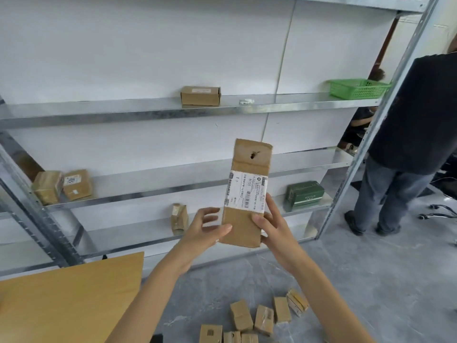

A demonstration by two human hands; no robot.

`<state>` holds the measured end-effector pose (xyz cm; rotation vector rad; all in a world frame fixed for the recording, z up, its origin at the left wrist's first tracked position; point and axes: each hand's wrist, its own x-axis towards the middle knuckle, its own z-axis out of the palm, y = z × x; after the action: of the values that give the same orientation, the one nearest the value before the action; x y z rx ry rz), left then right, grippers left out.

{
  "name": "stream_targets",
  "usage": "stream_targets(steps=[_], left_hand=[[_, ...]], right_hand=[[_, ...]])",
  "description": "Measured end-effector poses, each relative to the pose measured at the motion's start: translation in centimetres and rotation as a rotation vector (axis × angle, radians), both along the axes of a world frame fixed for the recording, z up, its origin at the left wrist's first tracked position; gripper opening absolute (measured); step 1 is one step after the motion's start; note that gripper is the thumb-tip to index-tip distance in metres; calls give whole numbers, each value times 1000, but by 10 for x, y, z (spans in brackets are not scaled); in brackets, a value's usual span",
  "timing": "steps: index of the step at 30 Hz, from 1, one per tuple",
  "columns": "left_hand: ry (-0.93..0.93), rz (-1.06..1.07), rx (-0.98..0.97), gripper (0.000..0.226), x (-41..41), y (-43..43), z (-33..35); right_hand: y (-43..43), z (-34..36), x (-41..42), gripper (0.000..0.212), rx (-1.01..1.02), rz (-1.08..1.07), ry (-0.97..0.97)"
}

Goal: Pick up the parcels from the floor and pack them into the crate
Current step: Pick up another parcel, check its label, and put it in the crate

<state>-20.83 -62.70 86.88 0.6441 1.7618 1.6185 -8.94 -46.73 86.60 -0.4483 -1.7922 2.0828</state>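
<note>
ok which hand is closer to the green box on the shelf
Right. The right hand, gripping the long parcel, sits just left of and below the green box; the left hand is farther left, across the parcel.

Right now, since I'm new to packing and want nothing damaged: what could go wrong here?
The right hand grips the long parcel only near its lower end, the left hand open beside it; it could tip or slip. Below, loose parcels lie on the floor; a drop or step might crush them.
</note>
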Motion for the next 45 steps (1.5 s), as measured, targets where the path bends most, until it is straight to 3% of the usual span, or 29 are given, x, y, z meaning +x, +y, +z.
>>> stream_targets(steps=[7, 11, 13, 16, 18, 22, 25, 28, 38, 45], left_hand=[[12, 113, 171, 94, -40, -1, 37], [46, 70, 215, 42, -38, 4, 40], [19, 115, 268, 23, -35, 6, 36], [-77, 270, 361, 4, -33, 8, 26], [-157, 373, 413, 8, -32, 10, 19], [-242, 464, 473, 12, -18, 15, 12], [-187, 450, 446, 16, -13, 11, 4], [-76, 394, 314, 14, -12, -2, -3], [-16, 373, 154, 18, 18, -48, -8], [78, 532, 90, 13, 84, -94, -21]], right_hand=[[27, 27, 33, 50, 146, 208, -194], [31, 45, 42, 42, 278, 299, -287], [31, 49, 42, 30, 307, 209, -279], [29, 42, 39, 28, 283, -129, -200], [21, 33, 41, 32, 192, -238, -163], [3, 16, 43, 58, 107, -220, -126], [5, 11, 40, 73, 61, -377, -82], [8, 12, 41, 66, 49, -431, -68], [5, -3, 60, 36, 78, -326, -95], [-19, -20, 83, 41, 98, -190, -148]])
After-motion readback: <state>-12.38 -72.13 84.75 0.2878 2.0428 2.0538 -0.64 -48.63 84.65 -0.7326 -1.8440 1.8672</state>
